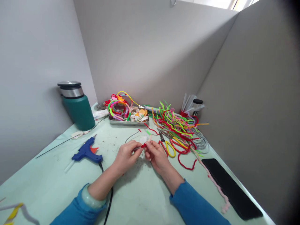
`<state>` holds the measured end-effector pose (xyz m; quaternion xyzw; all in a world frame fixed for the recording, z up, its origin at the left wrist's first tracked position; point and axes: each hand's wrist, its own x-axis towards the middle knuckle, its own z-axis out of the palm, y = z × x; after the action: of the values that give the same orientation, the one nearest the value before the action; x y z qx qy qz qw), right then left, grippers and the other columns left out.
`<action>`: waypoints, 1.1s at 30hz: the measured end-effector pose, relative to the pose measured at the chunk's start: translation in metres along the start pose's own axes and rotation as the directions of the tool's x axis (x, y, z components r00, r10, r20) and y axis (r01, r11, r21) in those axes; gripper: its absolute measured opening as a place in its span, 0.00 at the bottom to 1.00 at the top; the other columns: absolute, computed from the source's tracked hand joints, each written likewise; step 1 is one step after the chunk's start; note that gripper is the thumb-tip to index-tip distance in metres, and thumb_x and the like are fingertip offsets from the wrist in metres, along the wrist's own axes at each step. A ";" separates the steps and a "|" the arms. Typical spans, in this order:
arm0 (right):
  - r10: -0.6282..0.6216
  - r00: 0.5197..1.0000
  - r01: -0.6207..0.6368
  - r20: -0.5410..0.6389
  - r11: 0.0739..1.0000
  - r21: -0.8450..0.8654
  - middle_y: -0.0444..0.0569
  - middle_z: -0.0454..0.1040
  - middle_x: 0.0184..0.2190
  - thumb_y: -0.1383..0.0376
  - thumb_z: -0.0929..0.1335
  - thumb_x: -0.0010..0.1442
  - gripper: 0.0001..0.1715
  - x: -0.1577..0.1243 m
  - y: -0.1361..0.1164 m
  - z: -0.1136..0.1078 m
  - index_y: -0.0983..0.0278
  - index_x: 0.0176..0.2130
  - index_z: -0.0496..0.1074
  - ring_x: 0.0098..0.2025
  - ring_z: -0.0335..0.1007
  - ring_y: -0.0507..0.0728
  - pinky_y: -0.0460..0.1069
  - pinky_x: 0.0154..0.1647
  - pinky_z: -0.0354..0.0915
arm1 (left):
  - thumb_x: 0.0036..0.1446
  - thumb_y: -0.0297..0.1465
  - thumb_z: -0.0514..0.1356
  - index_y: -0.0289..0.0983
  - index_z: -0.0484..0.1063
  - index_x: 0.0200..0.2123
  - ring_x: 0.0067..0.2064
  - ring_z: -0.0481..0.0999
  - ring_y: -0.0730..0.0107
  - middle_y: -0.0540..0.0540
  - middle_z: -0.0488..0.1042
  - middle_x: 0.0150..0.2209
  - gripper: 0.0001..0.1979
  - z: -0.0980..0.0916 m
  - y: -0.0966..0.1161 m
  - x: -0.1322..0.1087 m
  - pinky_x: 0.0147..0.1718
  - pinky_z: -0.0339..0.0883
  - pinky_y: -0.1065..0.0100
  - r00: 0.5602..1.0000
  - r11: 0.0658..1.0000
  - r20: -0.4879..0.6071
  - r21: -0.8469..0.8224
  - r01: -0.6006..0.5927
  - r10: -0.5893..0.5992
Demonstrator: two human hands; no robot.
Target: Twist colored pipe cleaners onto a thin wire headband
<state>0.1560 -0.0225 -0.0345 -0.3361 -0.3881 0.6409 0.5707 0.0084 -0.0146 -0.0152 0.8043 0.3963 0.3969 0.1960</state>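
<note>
My left hand [127, 156] and my right hand [156, 154] meet above the pale green table [58, 184], fingertips pinched together. Between them is a small red pipe cleaner piece [143, 145] on a thin grey wire; both hands grip it. A white scrap lies just beyond the fingertips. Both sleeves are blue, and a pale green bangle [93, 198] sits on my left wrist.
A blue glue gun [86, 152] lies to the left, its black cord running toward me. Yellow-handled scissors [168, 147] and a heap of coloured pipe cleaners [178, 126] lie to the right. A metal tray [127, 120], green flask [77, 107] and black phone [231, 186] are around.
</note>
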 end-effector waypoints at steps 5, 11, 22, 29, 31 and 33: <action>0.000 1.000 0.000 0.007 1.000 0.017 0.40 0.63 0.19 0.57 0.69 0.51 0.14 0.001 0.002 -0.002 0.65 0.26 0.66 0.17 0.53 0.45 0.41 0.16 0.49 | 0.55 0.28 0.53 0.36 0.72 0.32 0.30 0.69 0.73 0.48 0.72 0.28 0.08 0.002 0.000 -0.001 0.30 0.60 0.73 1.000 0.999 -0.013 0.034 -0.012 0.012; -0.017 1.000 0.017 0.002 1.000 0.021 0.39 0.62 0.18 0.59 0.69 0.51 0.13 0.001 0.003 -0.002 0.64 0.25 0.65 0.17 0.53 0.45 0.41 0.17 0.49 | 0.54 0.27 0.54 0.38 0.75 0.34 0.27 0.71 0.74 0.49 0.76 0.26 0.09 0.002 0.002 -0.001 0.28 0.59 0.74 1.000 0.993 0.017 0.116 0.005 -0.007; -0.012 1.000 0.012 -0.002 1.000 0.026 0.39 0.62 0.20 0.59 0.69 0.52 0.13 0.002 0.002 -0.001 0.64 0.26 0.65 0.17 0.52 0.45 0.41 0.17 0.48 | 0.53 0.33 0.57 0.39 0.75 0.38 0.30 0.76 0.72 0.48 0.79 0.35 0.10 0.005 -0.005 -0.002 0.30 0.65 0.74 0.990 0.996 -0.109 0.016 0.089 -0.087; 0.006 1.000 -0.004 -0.024 0.995 0.096 0.39 0.63 0.21 0.59 0.70 0.51 0.12 0.002 0.003 -0.003 0.65 0.26 0.66 0.17 0.53 0.44 0.41 0.16 0.48 | 0.53 0.30 0.57 0.37 0.73 0.39 0.36 0.76 0.71 0.47 0.78 0.37 0.10 0.001 0.002 0.002 0.34 0.67 0.74 0.987 0.976 -0.067 -0.169 0.135 -0.148; 0.019 1.000 -0.018 -0.011 0.994 0.110 0.39 0.63 0.22 0.59 0.69 0.51 0.12 0.003 0.003 -0.004 0.65 0.27 0.66 0.17 0.54 0.44 0.41 0.16 0.48 | 0.53 0.30 0.57 0.36 0.73 0.37 0.36 0.76 0.70 0.47 0.78 0.36 0.09 0.001 0.001 0.002 0.35 0.68 0.73 0.985 0.968 -0.078 -0.210 0.137 -0.157; 0.028 1.000 -0.028 0.003 0.993 0.113 0.39 0.63 0.22 0.59 0.69 0.52 0.13 0.002 0.004 -0.003 0.65 0.27 0.65 0.17 0.53 0.44 0.41 0.15 0.48 | 0.52 0.31 0.57 0.35 0.71 0.35 0.36 0.76 0.70 0.46 0.77 0.35 0.08 0.003 -0.001 0.002 0.35 0.68 0.72 0.980 0.958 -0.090 -0.245 0.151 -0.177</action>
<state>0.1567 -0.0198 -0.0397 -0.3081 -0.3468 0.6701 0.5795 0.0110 -0.0122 -0.0163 0.7161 0.4219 0.4679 0.3004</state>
